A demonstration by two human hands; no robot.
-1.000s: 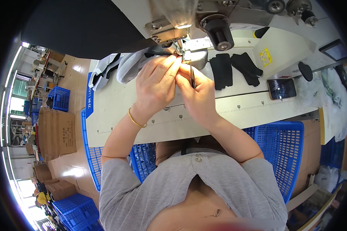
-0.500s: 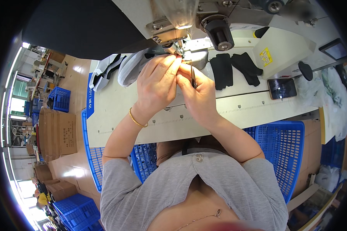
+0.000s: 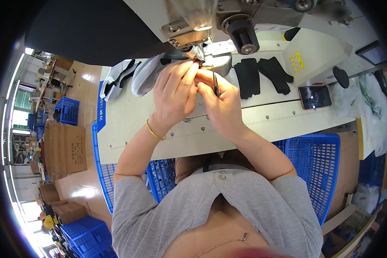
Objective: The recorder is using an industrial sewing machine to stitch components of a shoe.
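Note:
Both of my hands are close together at the needle area of a sewing machine (image 3: 191, 41), under its lamp. My left hand (image 3: 174, 92) is closed, its fingertips pressed together beside the presser foot. Whatever they pinch is hidden. My right hand (image 3: 224, 105) grips dark tweezers (image 3: 216, 84) between thumb and fingers, their tips pointing up toward the machine. Left of my hands lies grey and white fabric (image 3: 145, 79) with black parts. To the right, two black fabric pieces (image 3: 247, 78) lie flat on the white table (image 3: 159, 148).
A phone (image 3: 314, 97) rests on the table at right, near clear plastic bags (image 3: 367, 109). Blue crates (image 3: 316, 172) stand below the table edge on both sides. Cardboard boxes (image 3: 66, 148) and more blue crates (image 3: 88, 236) are on the floor at left.
My left fingers have shifted slightly at the needle area, and my right fingertips have moved a little left. The tweezers stay in my right hand.

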